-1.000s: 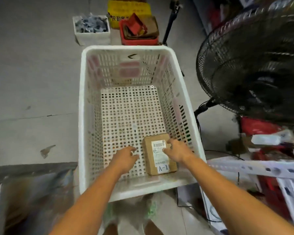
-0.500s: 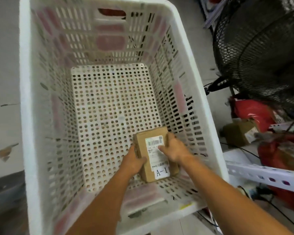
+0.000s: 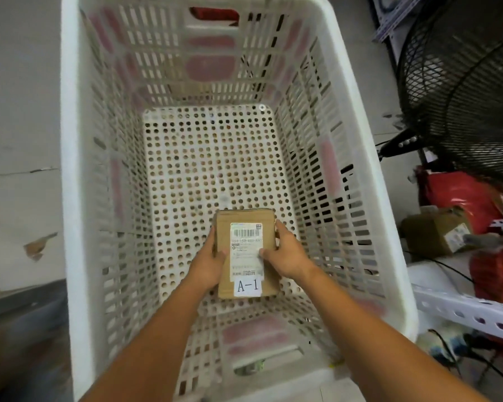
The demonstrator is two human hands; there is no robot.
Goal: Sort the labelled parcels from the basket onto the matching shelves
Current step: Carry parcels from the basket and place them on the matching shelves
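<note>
A small brown cardboard parcel (image 3: 246, 250) with a barcode label and a white tag reading A-1 is inside the white perforated basket (image 3: 79, 198), near its front wall. My left hand (image 3: 208, 264) grips the parcel's left edge, thumb on top. My right hand (image 3: 286, 255) grips its right edge, thumb on the label. Whether the parcel still touches the basket floor is unclear. No other parcel shows in the basket.
A black floor fan (image 3: 462, 91) stands close on the right. Below it a white slotted shelf rail (image 3: 462, 310) carries red bags (image 3: 465, 195) and a brown box (image 3: 436, 230). Grey concrete floor (image 3: 18, 111) lies to the left.
Both hands reached into the basket and closed on the A-1 parcel from either side. The parcel turned square to me, and my head came nearer to the basket.
</note>
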